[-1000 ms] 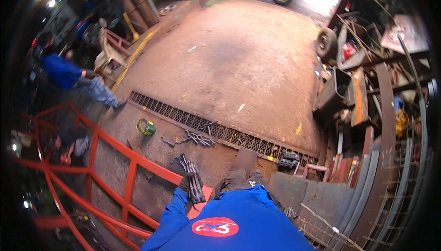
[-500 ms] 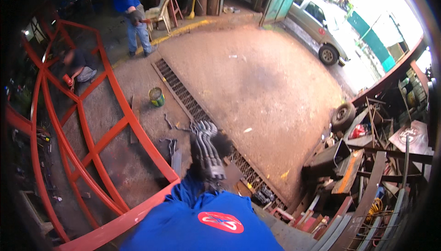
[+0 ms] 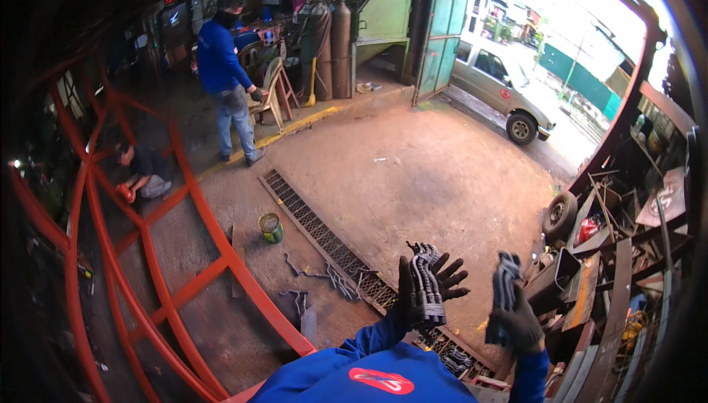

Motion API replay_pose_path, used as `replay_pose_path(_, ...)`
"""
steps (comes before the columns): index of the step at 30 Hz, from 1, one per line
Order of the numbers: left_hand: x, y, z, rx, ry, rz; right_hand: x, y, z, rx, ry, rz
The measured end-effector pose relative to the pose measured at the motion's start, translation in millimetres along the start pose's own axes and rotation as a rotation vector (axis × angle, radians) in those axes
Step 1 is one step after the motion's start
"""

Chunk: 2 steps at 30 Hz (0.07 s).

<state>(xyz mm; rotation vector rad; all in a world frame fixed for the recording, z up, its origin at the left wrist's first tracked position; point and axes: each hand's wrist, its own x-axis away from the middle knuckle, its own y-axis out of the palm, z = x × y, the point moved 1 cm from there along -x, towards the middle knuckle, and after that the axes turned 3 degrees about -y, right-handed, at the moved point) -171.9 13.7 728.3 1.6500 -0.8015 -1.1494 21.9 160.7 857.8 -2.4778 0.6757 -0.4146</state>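
My left hand, in a dark work glove, bears a bundle of bent metal rods against its palm. Its fingers are spread on one side of the bundle and the thumb lies on the other. To the right, my gloved right hand is closed around a second bundle of grey bent rods. Loose bent rods lie on the floor beside the drain grate, left of my left hand. More dark bent pieces lie on the grate's near end.
A red steel frame rises at left, with a crouching person behind it. Another person stands near a chair. A can sits on the floor. Scrap metal crowds the right; a pickup is parked outside.
The view has tilted up. The rods, earlier in one grey mass low in front of me, now show as two bundles, one at each hand. Both hands are farther right and apart.
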Motion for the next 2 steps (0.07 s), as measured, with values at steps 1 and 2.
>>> replay_pose_path(1, 0.6, 0.7, 3.4, 0.0, 0.002, -0.033, -13.4, 10.8, -34.2, -0.036, 0.068, -0.089)
replay_pose_path(2, -2.7, -2.6, 1.5, -0.031, -0.018, -0.038, -23.9, 16.7, -55.2, 0.056, 0.11, -0.143)
